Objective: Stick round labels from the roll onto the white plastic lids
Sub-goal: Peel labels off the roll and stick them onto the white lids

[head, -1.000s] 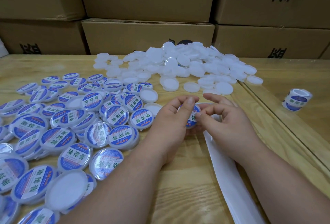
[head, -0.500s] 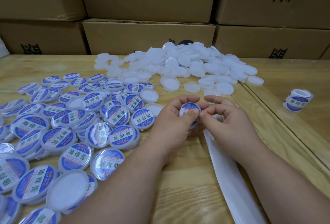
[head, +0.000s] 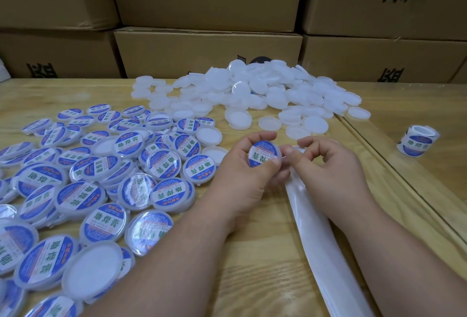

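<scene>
My left hand (head: 242, 175) holds a white lid with a blue and white round label (head: 264, 153) on it, face towards me, pinched between thumb and fingers. My right hand (head: 328, 165) sits just to its right, thumb tip touching the lid's edge, fingers curled, nothing else visibly in it. A glossy white backing strip (head: 318, 235) runs from under my hands towards the near edge. The label roll (head: 417, 143) stands at the far right. A heap of plain white lids (head: 252, 94) lies at the back centre.
Labelled lids (head: 83, 190) cover the left of the wooden table (head: 255, 266), a few face down. A seam (head: 404, 190) separates a second tabletop at the right. Stacked cardboard boxes (head: 207, 53) wall off the back.
My left thumb has slid off the label, so the whole labelled face now shows. The right hand has drawn slightly right, its fingers lifted off the lid.
</scene>
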{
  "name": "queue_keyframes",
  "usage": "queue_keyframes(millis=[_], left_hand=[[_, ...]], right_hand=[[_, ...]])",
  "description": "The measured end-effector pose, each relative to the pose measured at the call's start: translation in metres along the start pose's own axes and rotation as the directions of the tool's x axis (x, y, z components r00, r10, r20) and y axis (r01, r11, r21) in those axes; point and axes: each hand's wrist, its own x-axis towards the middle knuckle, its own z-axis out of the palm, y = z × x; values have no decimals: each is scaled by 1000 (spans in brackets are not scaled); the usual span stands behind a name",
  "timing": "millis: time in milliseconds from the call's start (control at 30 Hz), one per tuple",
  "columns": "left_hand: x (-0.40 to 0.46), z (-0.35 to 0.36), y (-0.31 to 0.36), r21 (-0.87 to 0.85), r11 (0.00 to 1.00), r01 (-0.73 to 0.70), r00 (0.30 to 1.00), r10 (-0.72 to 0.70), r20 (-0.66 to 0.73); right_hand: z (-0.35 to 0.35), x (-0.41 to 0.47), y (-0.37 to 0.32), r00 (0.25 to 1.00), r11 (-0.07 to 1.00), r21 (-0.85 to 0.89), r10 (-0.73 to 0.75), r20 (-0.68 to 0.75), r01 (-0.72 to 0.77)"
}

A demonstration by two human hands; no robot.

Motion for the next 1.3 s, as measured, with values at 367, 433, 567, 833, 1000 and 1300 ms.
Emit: queue_keyframes(millis=[367, 433, 567, 833, 1000, 1300], left_hand=[[-2, 9, 3, 117, 993, 9, 999, -5, -31], [-2, 9, 4, 97, 995, 11, 999, -6, -50], [-2, 12, 2, 123, 991, -54, 992, 67, -103], [2, 6, 9, 54, 985, -163, 906, 171, -387], [2, 6, 11, 21, 986, -163, 888, 156, -432], [4, 2, 14, -48, 984, -170, 827, 116, -551]], right_hand=[[2, -2, -5, 993, 992, 120, -53, 103, 41], [3, -2, -4, 994, 994, 107, -43, 101, 32], [3, -1, -2, 995, 992, 123, -41, 90, 29], [-7, 15, 14, 993, 985, 167, 57, -103, -39], [-14, 24, 23, 980, 986, 99, 144, -137, -131], [-12, 26, 29, 972, 979, -147, 166, 166, -142]])
